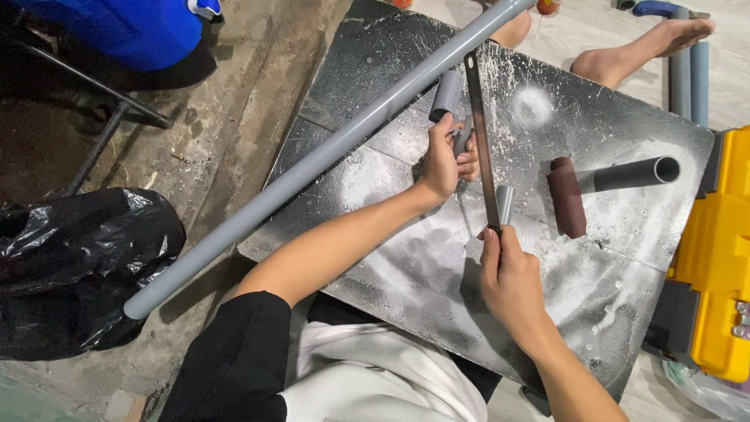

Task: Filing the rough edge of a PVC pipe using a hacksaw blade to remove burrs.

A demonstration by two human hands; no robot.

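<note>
Head view: left hand (444, 164) grips a short grey pipe (462, 139), right hand (508, 273) clamps the saw blade (480, 141).

A short grey pipe piece (461, 139) is gripped by the left hand (442, 162) on a dusty black worktop (406, 258). A thin saw blade (480, 141) is held at its near end by the right hand (509, 273) and is laid across the pipe piece, just right of the left hand's fingers. Another short grey offcut (505, 205) is seen just beyond the right hand, beside the blade. A long grey pipe (312, 164) is laid slantwise left of the left hand. Right of both hands, a dark brown roll (566, 201) is seen touching a grey tube (631, 173). Further right, a yellow toolbox (715, 258) is stood.
</note>
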